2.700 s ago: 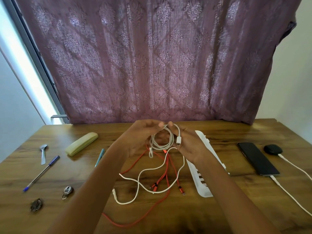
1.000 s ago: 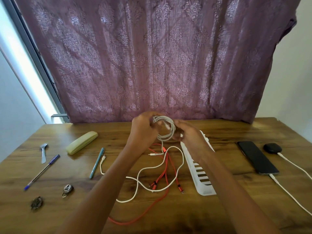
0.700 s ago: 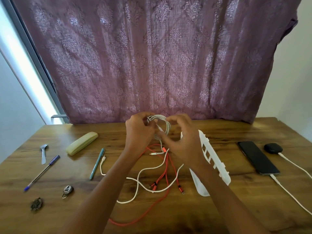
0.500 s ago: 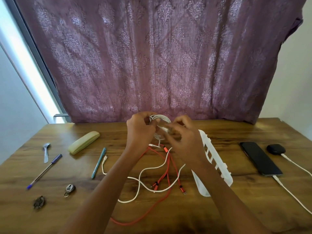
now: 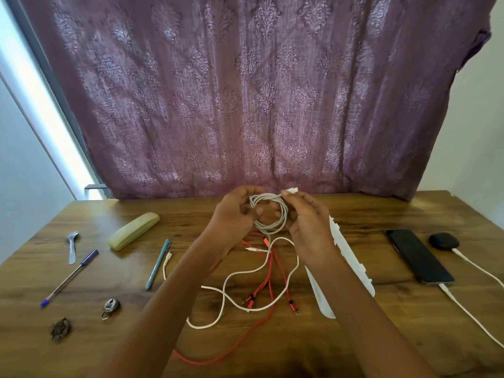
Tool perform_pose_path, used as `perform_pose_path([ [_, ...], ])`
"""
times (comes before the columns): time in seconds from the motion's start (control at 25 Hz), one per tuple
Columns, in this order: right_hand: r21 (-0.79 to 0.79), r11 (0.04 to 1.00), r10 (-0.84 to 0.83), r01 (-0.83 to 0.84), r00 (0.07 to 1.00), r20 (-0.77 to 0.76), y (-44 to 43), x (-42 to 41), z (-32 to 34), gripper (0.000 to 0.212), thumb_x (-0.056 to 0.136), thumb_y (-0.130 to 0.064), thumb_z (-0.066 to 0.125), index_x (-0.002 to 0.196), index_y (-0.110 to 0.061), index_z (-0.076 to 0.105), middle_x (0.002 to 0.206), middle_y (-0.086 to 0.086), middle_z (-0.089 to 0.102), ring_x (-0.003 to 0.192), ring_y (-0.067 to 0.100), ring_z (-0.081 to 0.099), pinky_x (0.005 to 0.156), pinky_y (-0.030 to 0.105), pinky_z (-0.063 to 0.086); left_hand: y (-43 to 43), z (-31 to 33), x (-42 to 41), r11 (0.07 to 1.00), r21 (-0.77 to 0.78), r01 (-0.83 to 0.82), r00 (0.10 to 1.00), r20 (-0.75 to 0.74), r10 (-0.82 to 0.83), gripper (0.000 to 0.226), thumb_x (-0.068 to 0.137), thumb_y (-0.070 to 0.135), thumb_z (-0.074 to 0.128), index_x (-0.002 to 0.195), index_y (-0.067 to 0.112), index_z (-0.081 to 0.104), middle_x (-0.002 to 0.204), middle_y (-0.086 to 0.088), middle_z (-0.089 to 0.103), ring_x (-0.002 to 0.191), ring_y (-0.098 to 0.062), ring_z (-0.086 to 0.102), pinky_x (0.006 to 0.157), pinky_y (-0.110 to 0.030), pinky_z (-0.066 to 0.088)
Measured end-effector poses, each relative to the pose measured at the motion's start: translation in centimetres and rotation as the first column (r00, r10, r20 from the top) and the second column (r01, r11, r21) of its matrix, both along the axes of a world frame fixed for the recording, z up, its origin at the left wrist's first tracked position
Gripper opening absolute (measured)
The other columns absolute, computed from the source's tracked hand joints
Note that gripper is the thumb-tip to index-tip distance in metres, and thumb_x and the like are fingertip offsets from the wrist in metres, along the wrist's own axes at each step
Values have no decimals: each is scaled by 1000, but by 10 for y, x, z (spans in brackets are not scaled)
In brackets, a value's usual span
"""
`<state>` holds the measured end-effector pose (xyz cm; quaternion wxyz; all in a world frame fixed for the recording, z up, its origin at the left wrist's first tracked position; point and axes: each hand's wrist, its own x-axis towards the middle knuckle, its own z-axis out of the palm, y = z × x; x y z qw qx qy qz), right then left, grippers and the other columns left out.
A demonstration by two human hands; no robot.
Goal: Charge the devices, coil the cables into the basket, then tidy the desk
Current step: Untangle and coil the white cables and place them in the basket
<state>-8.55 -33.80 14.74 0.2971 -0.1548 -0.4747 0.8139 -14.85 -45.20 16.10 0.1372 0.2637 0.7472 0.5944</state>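
Observation:
A white cable coil [image 5: 272,214] hangs above the desk between both hands. My left hand [image 5: 234,214] grips its left side. My right hand [image 5: 308,222] holds the right side and pinches the cable's white plug [image 5: 290,191] at the top. Under the hands a loose white cable [image 5: 231,279] and a red multi-plug cable [image 5: 268,279] lie tangled on the wood. The white slotted basket [image 5: 351,263] lies beside my right forearm, partly hidden by it. A black phone [image 5: 417,255] and a black earbud case [image 5: 443,240] sit at the right, each with a white charging cable [image 5: 474,315] attached.
On the left of the wooden desk [image 5: 381,211] lie a pale green case [image 5: 133,231], a teal pen [image 5: 158,263], a blue pen [image 5: 69,278], a spoon [image 5: 72,245], a small keyring item [image 5: 110,306] and a dark crumpled object [image 5: 61,328]. A purple curtain [image 5: 245,91] hangs behind.
The coil has been turned between the hands and its plug end brought up to the top in the right fingers. The basket shifted slightly beside the right arm.

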Motion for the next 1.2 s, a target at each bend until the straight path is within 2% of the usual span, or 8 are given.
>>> perform_pose_path([
  [0.28, 414, 907, 33, -77, 993, 110, 14, -6, 7, 6, 83, -9, 68, 86, -14, 69, 77, 0, 73, 74, 12, 69, 73, 25, 55, -7, 23, -6, 998, 11, 57, 972, 230, -58, 21, 85, 19, 65, 101, 6, 68, 95, -13, 72, 85, -18, 69, 80, -36, 57],
  [0.44, 561, 821, 29, -102, 990, 137, 10, -2, 7, 11, 80, -14, 71, 91, -13, 70, 81, 0, 73, 77, 10, 70, 73, 23, 53, -8, 22, -13, 997, -65, 37, 997, 69, -32, 7, 80, 16, 70, 86, 14, 72, 75, -8, 74, 68, -17, 69, 81, -39, 56],
  [0.6, 557, 828, -157, 61, 980, 125, 10, -2, 2, 20, 80, -33, 71, 74, -14, 71, 67, -2, 69, 63, 9, 63, 63, 23, 50, -5, 15, -10, 986, 45, -159, 987, -31, 160, 9, 80, 13, 70, 83, 21, 73, 60, 4, 71, 59, -9, 69, 69, -27, 57],
  [0.8, 414, 910, -220, 19, 869, 443, 4, 8, -28, 33, 89, -38, 57, 73, -10, 61, 61, 4, 60, 52, 11, 55, 51, 24, 45, -4, 6, -8, 946, 148, -287, 953, -58, 298, 9, 82, 18, 69, 89, 22, 73, 70, 3, 74, 68, -9, 71, 77, -29, 56],
  [0.88, 129, 991, -28, -42, 870, 492, -1, 10, -35, 25, 90, -30, 60, 77, -9, 59, 65, 9, 64, 52, 14, 59, 50, 25, 50, -5, 3, -7, 937, 161, -309, 946, -50, 321, 10, 82, 18, 69, 91, 19, 74, 68, 2, 74, 68, -9, 71, 77, -26, 56],
  [0.96, -344, 932, 245, -114, 897, 367, -1, 8, -38, 17, 89, -18, 61, 87, -2, 57, 76, 18, 67, 58, 23, 67, 55, 32, 57, -5, -1, -4, 933, 181, -311, 947, -29, 321, 8, 82, 18, 69, 87, 22, 74, 68, 0, 73, 69, -13, 71, 77, -30, 56],
  [1.04, -594, 789, 331, -158, 924, 193, 5, 5, -39, 11, 88, -5, 58, 92, 5, 57, 79, 23, 67, 60, 27, 70, 55, 37, 59, -5, -4, -1, 935, 173, -308, 948, -26, 317, 8, 82, 17, 69, 86, 22, 74, 66, 0, 73, 67, -16, 71, 74, -31, 57],
  [1.2, -558, 822, 204, -115, 974, 99, 22, -2, -28, 10, 89, 7, 49, 86, 5, 58, 65, 16, 69, 57, 20, 69, 57, 34, 59, -11, -7, 3, 927, 87, -365, 925, -74, 372, 10, 83, 18, 69, 91, 20, 74, 64, 2, 72, 65, -16, 70, 69, -25, 54],
])
